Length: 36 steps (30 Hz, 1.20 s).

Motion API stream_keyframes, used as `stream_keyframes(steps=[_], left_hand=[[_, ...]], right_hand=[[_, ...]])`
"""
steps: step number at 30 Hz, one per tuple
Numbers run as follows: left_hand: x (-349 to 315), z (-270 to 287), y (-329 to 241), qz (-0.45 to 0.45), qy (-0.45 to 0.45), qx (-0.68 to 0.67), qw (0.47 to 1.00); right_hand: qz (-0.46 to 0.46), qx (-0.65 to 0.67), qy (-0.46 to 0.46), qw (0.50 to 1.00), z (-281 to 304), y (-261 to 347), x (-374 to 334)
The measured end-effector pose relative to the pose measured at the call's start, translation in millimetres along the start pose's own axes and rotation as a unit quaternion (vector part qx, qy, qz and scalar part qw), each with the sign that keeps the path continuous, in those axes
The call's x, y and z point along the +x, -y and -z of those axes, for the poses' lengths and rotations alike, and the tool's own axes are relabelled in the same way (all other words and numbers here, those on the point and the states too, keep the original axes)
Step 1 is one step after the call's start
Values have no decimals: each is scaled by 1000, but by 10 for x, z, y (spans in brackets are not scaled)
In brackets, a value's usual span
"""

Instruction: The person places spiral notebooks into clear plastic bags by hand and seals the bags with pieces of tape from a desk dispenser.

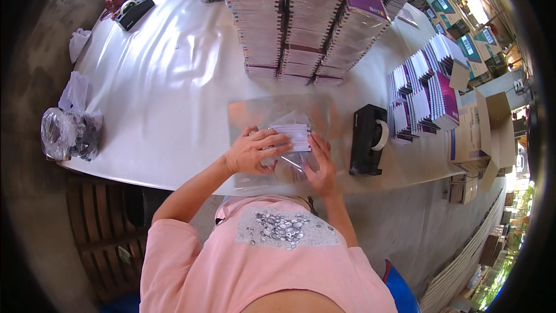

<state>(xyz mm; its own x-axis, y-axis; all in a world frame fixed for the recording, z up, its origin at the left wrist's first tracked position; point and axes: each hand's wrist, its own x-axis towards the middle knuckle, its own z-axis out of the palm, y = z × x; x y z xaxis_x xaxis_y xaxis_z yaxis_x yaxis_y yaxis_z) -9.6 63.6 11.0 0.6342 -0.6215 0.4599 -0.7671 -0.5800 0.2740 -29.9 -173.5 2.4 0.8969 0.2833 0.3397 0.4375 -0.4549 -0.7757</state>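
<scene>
A small stack of white-edged, spiral-bound notebooks (299,134) is between my hands at the table's near edge, partly covered by clear plastic film. My left hand (259,149) lies over its left part, fingers across the white edges and thumb lower down, gripping it. At the right end, my right hand (321,162) presses its fingers against the stack, with the thumb near a shiny fold of film. Beneath both lies a clear plastic sheet (243,117) on the table. The far side of the stack is hidden by film and glare.
Tall piles of purple-covered spiral notebooks (313,29) stand just beyond. A black tape dispenser (364,139) is to the right, near more notebook stacks (425,98) and an open carton (469,133). Leftward are crumpled plastic (69,130) and another tape dispenser (134,11).
</scene>
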Motion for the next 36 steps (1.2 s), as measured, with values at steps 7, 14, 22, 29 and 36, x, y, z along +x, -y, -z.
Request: stream_keyframes(steps=[7,14,22,29,36], left_hand=[[55,84,82,-20,60,-13,998],[45,207,101,17,63,-115,991],[502,52,492,317,138,-480,806],[803,150,571,276,19,-499,821],[463,555,199,-47,27,-71,996]], right_hand=[[113,-175,82,975,96,63,222],[146,-356,101,918,114,223,239],[134,-367,94,916,98,256,220],[117,-376,95,914,97,294,222],[109,-369,86,919,62,260,207]])
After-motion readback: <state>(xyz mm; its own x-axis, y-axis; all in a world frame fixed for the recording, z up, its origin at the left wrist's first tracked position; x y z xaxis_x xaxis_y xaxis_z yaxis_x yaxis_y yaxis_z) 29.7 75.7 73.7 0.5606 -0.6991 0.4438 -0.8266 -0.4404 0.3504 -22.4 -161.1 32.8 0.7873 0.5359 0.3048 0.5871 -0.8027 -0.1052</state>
